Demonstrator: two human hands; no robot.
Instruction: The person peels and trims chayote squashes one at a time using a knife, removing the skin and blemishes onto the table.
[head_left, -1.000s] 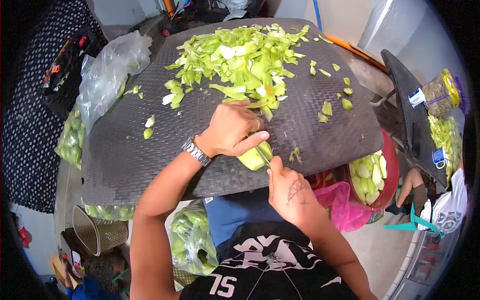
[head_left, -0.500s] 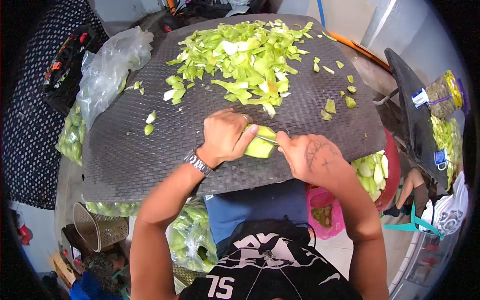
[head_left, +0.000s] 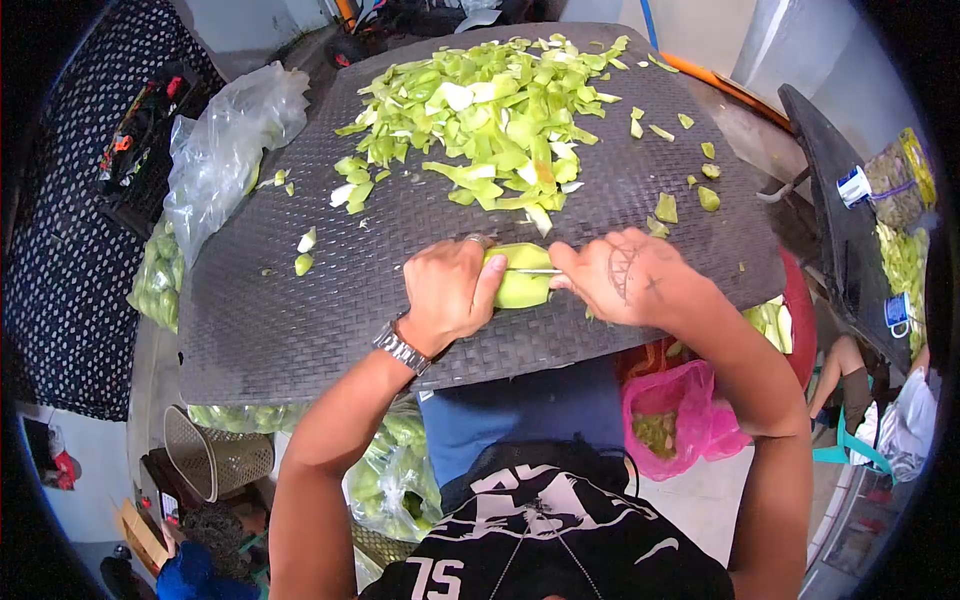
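Note:
My left hand (head_left: pixel 448 290) wraps round a peeled pale green fruit, which looks like a green mango (head_left: pixel 520 292), just above the near half of the dark woven tabletop (head_left: pixel 280 330). From the other side my right hand (head_left: pixel 615 275) grips a knife, its handle hidden in the fist. The thin knife blade (head_left: pixel 538 271) lies lengthwise against the mango, pointing towards my left thumb; I cannot tell how deep it sits. Beyond both hands spreads a heap of green peelings (head_left: pixel 480 110).
A clear plastic bag (head_left: pixel 235 135) lies at the table's left edge. Below the near edge are bagged green fruit (head_left: pixel 395 490), a pink bag (head_left: pixel 720 430) with scraps and a red basin (head_left: pixel 797 320) of slices. Another person's leg (head_left: pixel 840 370) shows at right, beside a second dark table (head_left: pixel 850 230).
My right hand has risen slightly, and the knife blade now lies more level along the mango. My left hand still grips the mango. The whole view has shifted a little.

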